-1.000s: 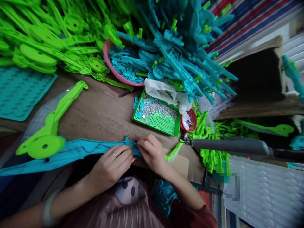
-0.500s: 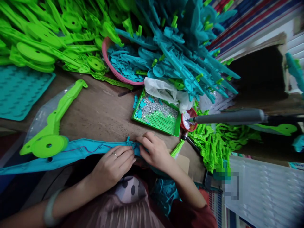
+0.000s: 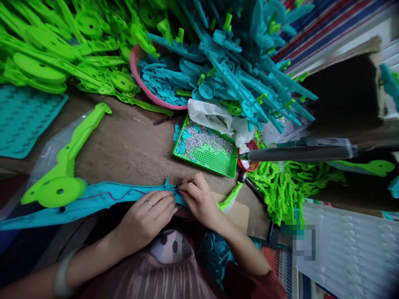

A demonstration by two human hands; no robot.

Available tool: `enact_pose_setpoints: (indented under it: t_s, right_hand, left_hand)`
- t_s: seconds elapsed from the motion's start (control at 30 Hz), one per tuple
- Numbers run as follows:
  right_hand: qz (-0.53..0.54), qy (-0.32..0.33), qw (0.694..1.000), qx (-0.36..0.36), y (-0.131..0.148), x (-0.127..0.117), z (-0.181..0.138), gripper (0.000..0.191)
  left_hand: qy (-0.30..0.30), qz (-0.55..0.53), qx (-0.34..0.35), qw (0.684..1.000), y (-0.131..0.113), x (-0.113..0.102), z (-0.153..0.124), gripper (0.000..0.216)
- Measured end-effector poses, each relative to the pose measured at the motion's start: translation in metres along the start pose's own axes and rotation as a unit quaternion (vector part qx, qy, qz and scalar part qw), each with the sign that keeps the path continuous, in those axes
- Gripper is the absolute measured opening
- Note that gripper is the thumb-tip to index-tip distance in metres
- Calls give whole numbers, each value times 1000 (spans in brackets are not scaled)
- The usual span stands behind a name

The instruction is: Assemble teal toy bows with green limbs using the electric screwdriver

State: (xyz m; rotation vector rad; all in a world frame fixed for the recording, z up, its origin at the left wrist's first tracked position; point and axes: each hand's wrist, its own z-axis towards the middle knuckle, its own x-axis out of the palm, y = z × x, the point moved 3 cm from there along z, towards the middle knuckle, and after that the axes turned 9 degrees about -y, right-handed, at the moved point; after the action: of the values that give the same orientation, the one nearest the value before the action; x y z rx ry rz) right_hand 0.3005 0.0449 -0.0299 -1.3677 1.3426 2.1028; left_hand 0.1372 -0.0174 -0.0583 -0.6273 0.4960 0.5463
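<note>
Blue part (image 3: 109, 194) held along the table's (image 3: 124, 141) near edge.
The part is gripped by the left hand (image 3: 149, 214); the fingertips of the right hand (image 3: 199, 199) are brought together at it — whether anything is pinched cannot be told. Beyond, small metal pieces are held in a green tray (image 3: 202, 167); toward the far edge, blue pieces are contained in a pink basket (image 3: 134, 64).

one left hand (image 3: 151, 214), one right hand (image 3: 199, 200), one long blue part (image 3: 93, 202), one green tray (image 3: 218, 160), one red basket (image 3: 251, 167), one pink basin (image 3: 134, 70).
</note>
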Motion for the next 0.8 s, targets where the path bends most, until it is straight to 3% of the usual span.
enact_pose_setpoints:
  t_s: [0.27,0.4,0.53,0.63,0.7,0.8]
  right_hand:
    - [-172,109,978,-53,21,-6,4,15]
    - [-176,114,976,-51,16,-3,5,16]
    - [-112,73,990,-39,-3,-5,8,20]
    - [-28,33,998,-35,-15,-24,1,19]
    - [-10,-28,1000,-4,-17,-42,-18,23]
    - [-85,-120,989,33,-5,-53,-58,25]
  left_hand:
    - [14,7,17,1000,-1,4,-4,16]
    - [7,16,17,1000,-1,8,0,14]
    - [4,19,9,1000,0,12,7,11]
    - [34,24,34,999,2,10,12,14]
    - [77,21,51,996,5,8,16,19]
    - [142,6,63,988,12,4,24,24]
